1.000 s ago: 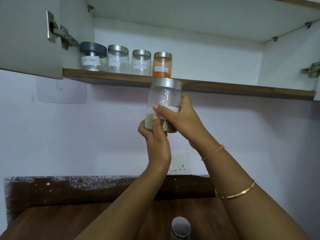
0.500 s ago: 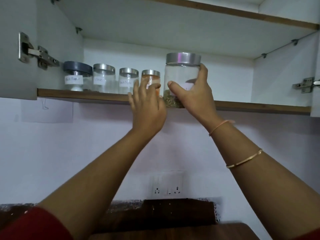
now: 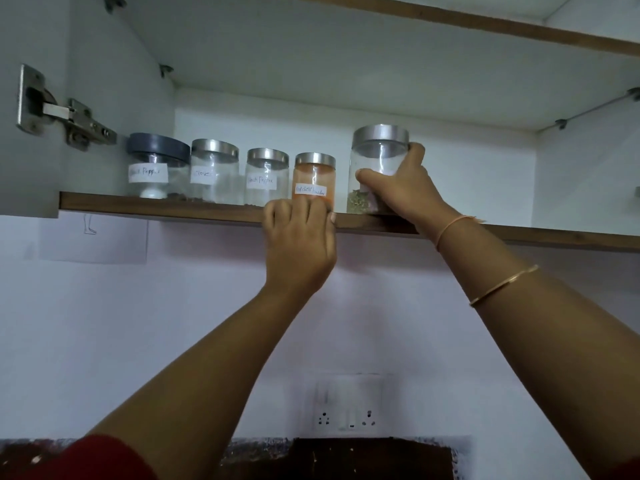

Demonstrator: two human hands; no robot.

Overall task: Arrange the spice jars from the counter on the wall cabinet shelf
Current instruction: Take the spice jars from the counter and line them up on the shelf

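A tall clear jar with a steel lid and greenish seeds at its bottom stands on the wooden shelf, at the right end of a row. My right hand wraps around its right side. My left hand rests on the shelf's front edge, its curled fingers just in front of the orange chilli powder jar. Left of that stand a steel-lidded black pepper jar, a cloves jar and a grey-lidded pepper jar.
The shelf to the right of the tall jar is bare up to the cabinet's side wall. A door hinge sticks out at the upper left. A wall socket sits below, above the dark counter backsplash.
The tall jar went from mid-air in both hands up onto the shelf beside the orange jar. My left hand left it and dropped to the shelf edge.
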